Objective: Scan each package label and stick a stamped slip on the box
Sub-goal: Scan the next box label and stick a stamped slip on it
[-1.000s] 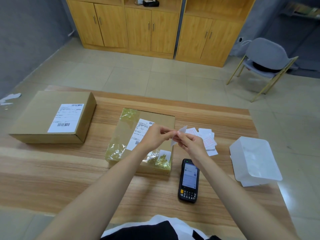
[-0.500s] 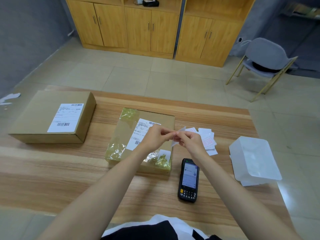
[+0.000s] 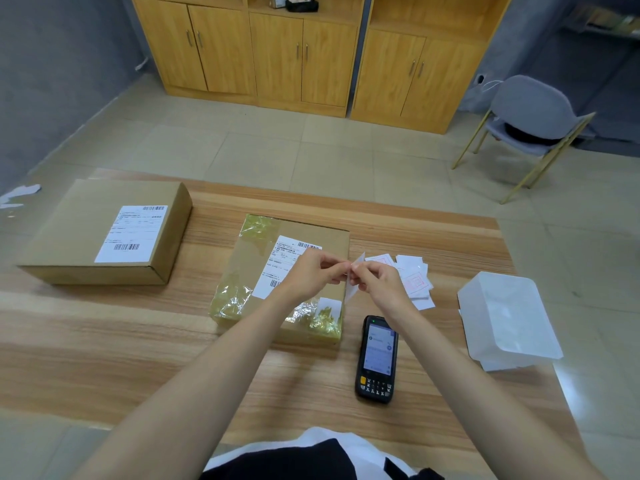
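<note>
Above the right edge of a taped cardboard box (image 3: 249, 268), my left hand (image 3: 313, 273) and my right hand (image 3: 379, 280) pinch one small white slip (image 3: 354, 277) between their fingertips. The box carries a white shipping label (image 3: 280, 263) and a small white slip (image 3: 328, 305) on its near corner. A pile of stamped slips (image 3: 414, 278) with red marks lies on the table just right of my hands. A black handheld scanner (image 3: 376, 358) lies face up, screen lit, near the box's right corner. A second, larger cardboard box (image 3: 83, 230) with a label (image 3: 133, 232) sits at the far left.
A white plastic tray (image 3: 509, 323) rests at the right end of the wooden table (image 3: 104, 341). Beyond the table are tiled floor, wooden cabinets (image 3: 301, 53) and a grey chair (image 3: 530, 116). White paper scraps (image 3: 19, 195) lie on the floor at left.
Both hands stay together over the box's right edge and keep working the slip between the fingertips; the slip has shifted only slightly. Everything else is still.
</note>
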Tool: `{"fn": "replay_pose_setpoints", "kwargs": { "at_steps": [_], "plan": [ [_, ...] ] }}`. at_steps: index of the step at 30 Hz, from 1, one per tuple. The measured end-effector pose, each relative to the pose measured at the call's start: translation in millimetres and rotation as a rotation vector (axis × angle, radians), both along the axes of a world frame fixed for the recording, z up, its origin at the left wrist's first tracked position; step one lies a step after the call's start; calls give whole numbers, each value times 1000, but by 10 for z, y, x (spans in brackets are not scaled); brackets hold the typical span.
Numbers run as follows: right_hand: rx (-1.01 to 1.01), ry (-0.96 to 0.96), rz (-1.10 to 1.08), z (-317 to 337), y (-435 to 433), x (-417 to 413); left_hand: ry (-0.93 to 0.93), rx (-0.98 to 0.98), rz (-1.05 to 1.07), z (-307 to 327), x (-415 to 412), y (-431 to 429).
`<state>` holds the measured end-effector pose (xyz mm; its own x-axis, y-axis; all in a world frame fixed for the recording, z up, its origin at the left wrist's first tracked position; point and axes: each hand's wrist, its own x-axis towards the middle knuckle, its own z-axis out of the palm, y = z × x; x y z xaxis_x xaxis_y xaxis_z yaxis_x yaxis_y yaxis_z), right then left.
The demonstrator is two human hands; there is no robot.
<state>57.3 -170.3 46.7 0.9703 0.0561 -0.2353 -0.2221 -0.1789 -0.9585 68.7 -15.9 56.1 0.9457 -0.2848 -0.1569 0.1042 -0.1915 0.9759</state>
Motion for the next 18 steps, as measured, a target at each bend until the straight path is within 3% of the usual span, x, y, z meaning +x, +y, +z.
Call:
{"fn": "replay_pose_setpoints", "kwargs": {
  "at_steps": [18],
  "plan": [
    [320, 129, -97, 72, -37, -24, -39, 33, 15, -21, 45, -1]
  ]
}}
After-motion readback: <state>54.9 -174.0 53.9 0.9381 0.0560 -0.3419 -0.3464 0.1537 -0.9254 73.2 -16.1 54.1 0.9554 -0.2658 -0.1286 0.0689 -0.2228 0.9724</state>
